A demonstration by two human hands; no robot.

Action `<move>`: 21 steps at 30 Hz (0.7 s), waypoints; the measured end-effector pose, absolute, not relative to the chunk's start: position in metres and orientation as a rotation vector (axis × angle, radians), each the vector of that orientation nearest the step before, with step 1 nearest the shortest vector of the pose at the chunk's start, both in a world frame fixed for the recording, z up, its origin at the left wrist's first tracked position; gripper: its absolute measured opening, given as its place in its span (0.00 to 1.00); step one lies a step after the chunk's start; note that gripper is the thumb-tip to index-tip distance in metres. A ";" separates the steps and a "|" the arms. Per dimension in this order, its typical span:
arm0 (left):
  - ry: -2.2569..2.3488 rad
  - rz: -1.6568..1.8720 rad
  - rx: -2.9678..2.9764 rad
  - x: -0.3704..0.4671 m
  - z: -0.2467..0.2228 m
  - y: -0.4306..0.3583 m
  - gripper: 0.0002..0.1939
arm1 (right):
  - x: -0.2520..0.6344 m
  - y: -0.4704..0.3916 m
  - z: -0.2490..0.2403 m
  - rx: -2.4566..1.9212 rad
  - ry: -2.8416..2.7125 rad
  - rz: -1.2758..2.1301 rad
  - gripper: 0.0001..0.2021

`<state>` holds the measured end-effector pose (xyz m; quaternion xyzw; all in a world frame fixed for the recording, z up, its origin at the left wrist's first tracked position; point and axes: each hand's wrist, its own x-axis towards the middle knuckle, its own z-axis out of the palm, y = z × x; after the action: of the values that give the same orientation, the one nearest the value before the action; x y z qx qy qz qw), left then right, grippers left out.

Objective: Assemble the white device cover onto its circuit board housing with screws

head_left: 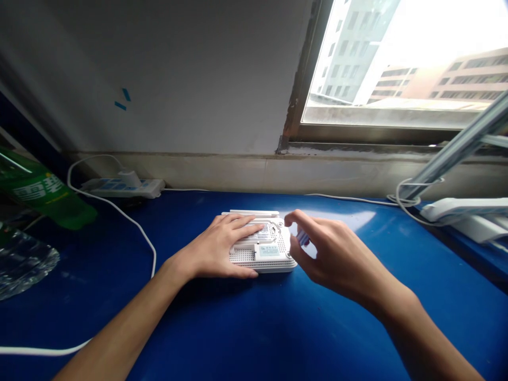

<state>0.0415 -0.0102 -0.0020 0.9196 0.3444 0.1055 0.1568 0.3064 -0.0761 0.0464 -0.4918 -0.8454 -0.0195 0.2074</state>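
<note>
A white router (273, 253) lies on the blue table with its vented, labelled underside facing up. Its folded antennas (254, 213) run along the far edge. My left hand (216, 248) rests across the router's left part, fingers spread over the casing and thumb along the near side. Just off the router's right end is my right hand (333, 254), its fingers curled with a gap between thumb and index fingertips. Inside the curl shows a small whitish and purple object (303, 237), mostly hidden, whose kind I cannot make out.
At left stand a green soda bottle (47, 193) and a clear plastic bottle (26, 262), cut by the frame. A power strip (146, 188) with a white cable (130, 218) lies by the wall. White plastic devices (468, 211) and a metal bar (456, 143) occupy the right.
</note>
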 end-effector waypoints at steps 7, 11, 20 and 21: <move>0.982 0.302 2.631 0.041 -0.003 -0.010 0.51 | 0.308 -0.071 0.042 -1.364 -2.367 -0.055 0.07; 0.985 0.300 2.628 0.041 -0.002 -0.011 0.51 | 0.309 -0.074 0.046 -1.360 -2.332 0.114 0.12; 0.992 0.297 2.615 0.042 0.000 -0.012 0.51 | 0.306 -0.070 0.044 -1.321 -2.281 0.055 0.11; 0.995 0.292 2.616 0.042 -0.001 -0.012 0.51 | 0.306 -0.070 0.044 -1.295 -2.300 0.103 0.09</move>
<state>0.0424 -0.0117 -0.0006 0.9171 0.3490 0.1025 0.1631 0.3063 -0.0701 0.0443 -0.4750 -0.8437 0.0378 0.2472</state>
